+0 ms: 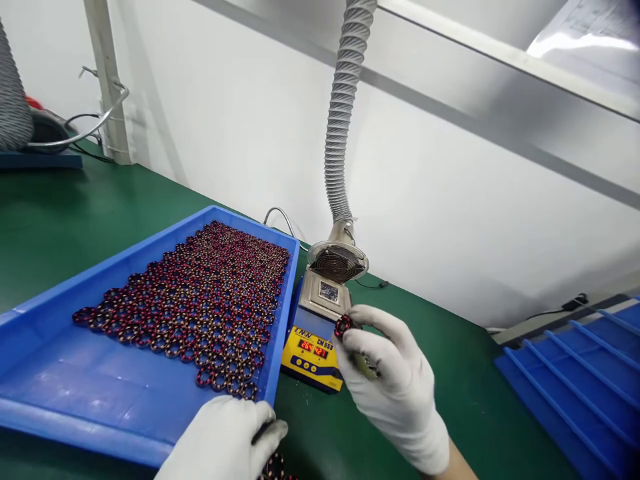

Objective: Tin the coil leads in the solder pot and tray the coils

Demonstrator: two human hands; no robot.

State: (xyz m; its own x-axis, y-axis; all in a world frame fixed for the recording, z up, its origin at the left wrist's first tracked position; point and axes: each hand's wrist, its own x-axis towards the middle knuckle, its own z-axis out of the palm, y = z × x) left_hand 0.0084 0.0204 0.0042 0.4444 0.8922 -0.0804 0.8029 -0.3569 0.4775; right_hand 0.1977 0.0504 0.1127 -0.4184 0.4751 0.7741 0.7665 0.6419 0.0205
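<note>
My right hand [393, 380], in a white glove, is raised in front of the solder pot [325, 295]. Thumb and forefinger pinch a small wire-wound ring coil [344, 326], dark with red. A shiny greenish bit shows lower in its palm, too hidden to name. My left hand [225, 440], also gloved, is at the near right corner of the blue tray [90, 427], its fingers curled together. Whatever they hold is hidden. More ring coils [274, 467] show just below those fingers. Many red, black and copper ring coils [200, 293] lie in rows in the tray.
The solder pot's yellow panel [313, 360] has lit red digits. Over the pot hangs a round fume hood [337, 260] on a grey flexible hose [343, 113]. A ribbed blue tray [575, 380] lies at the right on the green bench [460, 373]. A post [109, 80] stands back left.
</note>
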